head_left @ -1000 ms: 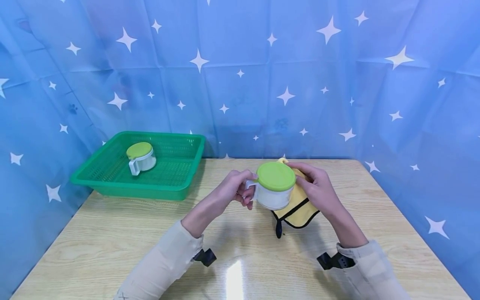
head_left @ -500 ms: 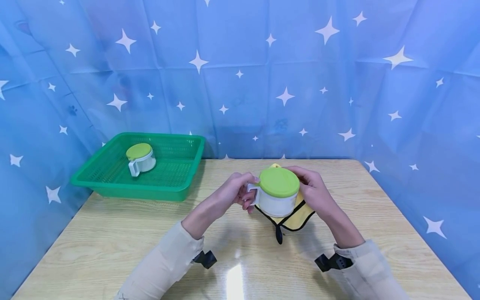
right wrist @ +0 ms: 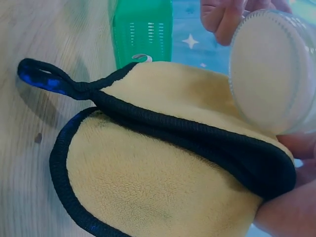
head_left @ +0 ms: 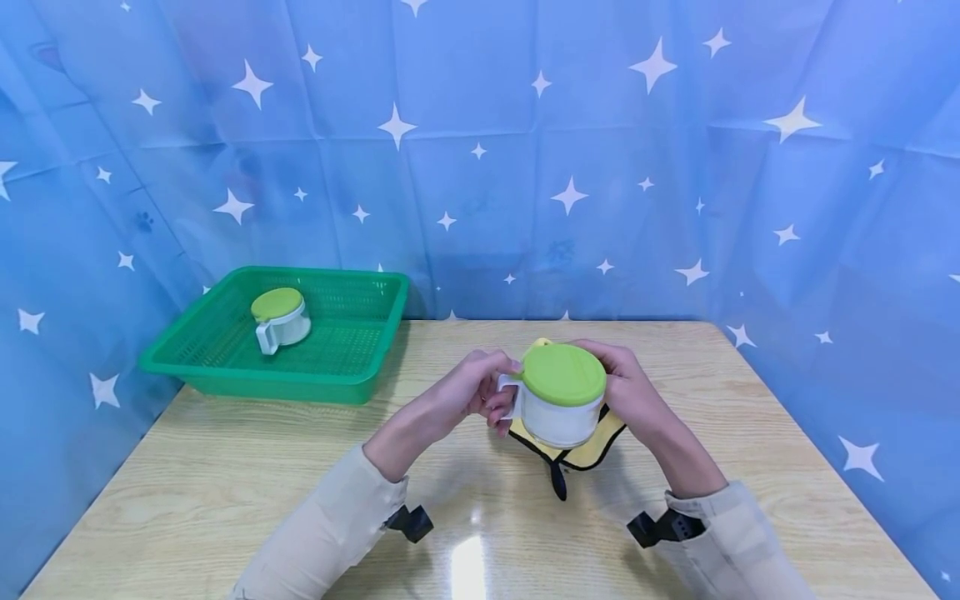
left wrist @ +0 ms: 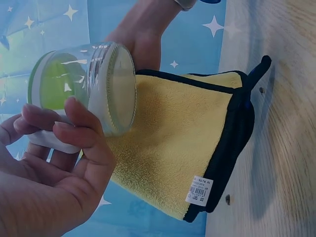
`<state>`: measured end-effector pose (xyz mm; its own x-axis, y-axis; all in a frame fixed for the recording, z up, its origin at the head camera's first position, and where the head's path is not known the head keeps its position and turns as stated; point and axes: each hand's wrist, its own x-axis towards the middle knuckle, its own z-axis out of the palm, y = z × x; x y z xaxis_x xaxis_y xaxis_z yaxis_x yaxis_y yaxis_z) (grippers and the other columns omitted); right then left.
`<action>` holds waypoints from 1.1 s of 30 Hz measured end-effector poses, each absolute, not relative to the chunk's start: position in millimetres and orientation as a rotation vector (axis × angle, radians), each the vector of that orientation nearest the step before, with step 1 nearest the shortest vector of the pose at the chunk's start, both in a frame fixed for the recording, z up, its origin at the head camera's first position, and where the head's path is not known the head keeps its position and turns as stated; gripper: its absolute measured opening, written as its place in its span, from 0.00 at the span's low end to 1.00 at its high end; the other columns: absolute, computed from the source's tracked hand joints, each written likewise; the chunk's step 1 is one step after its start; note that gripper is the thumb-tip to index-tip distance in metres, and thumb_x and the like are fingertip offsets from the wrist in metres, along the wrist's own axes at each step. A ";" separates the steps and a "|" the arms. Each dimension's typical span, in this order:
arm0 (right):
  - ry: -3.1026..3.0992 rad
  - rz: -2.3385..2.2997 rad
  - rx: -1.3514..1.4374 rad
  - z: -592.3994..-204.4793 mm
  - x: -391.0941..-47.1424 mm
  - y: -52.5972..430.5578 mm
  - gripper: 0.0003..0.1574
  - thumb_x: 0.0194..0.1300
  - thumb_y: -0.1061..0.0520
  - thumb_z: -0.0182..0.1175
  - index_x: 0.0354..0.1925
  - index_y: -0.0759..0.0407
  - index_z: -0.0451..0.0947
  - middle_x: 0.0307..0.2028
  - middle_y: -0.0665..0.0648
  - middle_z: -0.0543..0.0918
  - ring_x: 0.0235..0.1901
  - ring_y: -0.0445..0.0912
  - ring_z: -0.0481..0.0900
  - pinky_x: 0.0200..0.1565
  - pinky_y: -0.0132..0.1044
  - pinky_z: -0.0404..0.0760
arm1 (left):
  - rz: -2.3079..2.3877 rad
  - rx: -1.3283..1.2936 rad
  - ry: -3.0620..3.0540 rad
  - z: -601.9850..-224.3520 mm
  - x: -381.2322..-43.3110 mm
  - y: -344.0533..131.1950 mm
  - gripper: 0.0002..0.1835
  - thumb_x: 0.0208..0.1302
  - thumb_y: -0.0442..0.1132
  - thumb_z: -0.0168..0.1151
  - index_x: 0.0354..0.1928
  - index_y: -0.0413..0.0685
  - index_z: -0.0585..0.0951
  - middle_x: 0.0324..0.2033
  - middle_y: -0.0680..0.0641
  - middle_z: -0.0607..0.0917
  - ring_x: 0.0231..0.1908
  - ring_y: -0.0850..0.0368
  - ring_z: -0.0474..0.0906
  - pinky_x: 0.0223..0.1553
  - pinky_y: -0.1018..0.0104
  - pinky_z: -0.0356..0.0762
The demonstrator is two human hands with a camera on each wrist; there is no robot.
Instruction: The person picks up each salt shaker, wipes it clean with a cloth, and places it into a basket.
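Observation:
In the head view a clear seasoning jar [head_left: 561,421] with a green lid and white handle is held up above the table. My left hand [head_left: 489,387] grips its handle, fingers curled through it, as the left wrist view shows. My right hand [head_left: 628,385] pinches a yellow cleaning cloth [right wrist: 133,173] with black edging, which hangs folded beside the jar. A black loop [left wrist: 257,74] and a white label [left wrist: 199,190] show on the cloth. The jar hides part of the right hand's fingers in the head view.
A green plastic basket [head_left: 258,382] stands at the table's back left. Inside it sits a second jar [head_left: 291,327] with a green lid and white handle. A blue curtain with white stars encloses the back and sides of the wooden table [head_left: 225,467].
Both hands have brought the jar and cloth slightly nearer to me and a little to the right. The lid tilts about as before, and the right hand has drawn closer around the jar's side.

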<state>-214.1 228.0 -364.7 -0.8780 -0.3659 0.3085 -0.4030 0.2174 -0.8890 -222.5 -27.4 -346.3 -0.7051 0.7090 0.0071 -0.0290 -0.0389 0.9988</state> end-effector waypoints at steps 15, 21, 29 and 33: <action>-2.476 1.865 0.856 -362.1 -213.7 229.9 0.19 0.79 0.58 0.52 0.61 0.63 0.80 0.50 0.49 0.87 0.53 0.43 0.83 0.56 0.40 0.83 | 1.755 0.767 1.643 -349.6 -224.0 -27.5 0.26 0.69 0.48 0.47 0.14 0.44 0.61 0.11 0.52 0.68 0.16 0.54 0.66 0.27 0.58 0.77; -2.519 1.750 0.804 -357.3 -212.2 234.9 0.20 0.78 0.65 0.50 0.61 0.59 0.80 0.53 0.49 0.86 0.55 0.42 0.83 0.56 0.37 0.82 | 1.767 0.760 1.661 -348.6 -227.7 -32.2 0.27 0.70 0.49 0.47 0.13 0.44 0.61 0.11 0.52 0.68 0.18 0.53 0.67 0.28 0.58 0.76; -2.517 1.723 0.727 -352.4 -212.4 244.3 0.20 0.79 0.61 0.52 0.63 0.64 0.78 0.53 0.44 0.87 0.51 0.39 0.84 0.53 0.31 0.82 | 1.823 0.680 1.693 -345.1 -234.4 -42.9 0.26 0.72 0.49 0.46 0.14 0.45 0.63 0.11 0.50 0.68 0.19 0.51 0.73 0.30 0.59 0.81; -2.567 1.695 0.603 -348.1 -210.7 246.8 0.22 0.79 0.58 0.54 0.65 0.63 0.77 0.59 0.44 0.84 0.51 0.35 0.82 0.51 0.28 0.80 | 1.847 0.609 1.708 -343.0 -238.4 -49.5 0.26 0.72 0.49 0.45 0.14 0.46 0.64 0.12 0.51 0.70 0.19 0.53 0.74 0.31 0.60 0.81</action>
<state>-210.7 246.8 -348.1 -0.9259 -0.3114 0.2138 -0.3189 0.3412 -0.8843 -238.4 -49.5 -343.0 -0.7486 0.6621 -0.0362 -0.0876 -0.0447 0.9952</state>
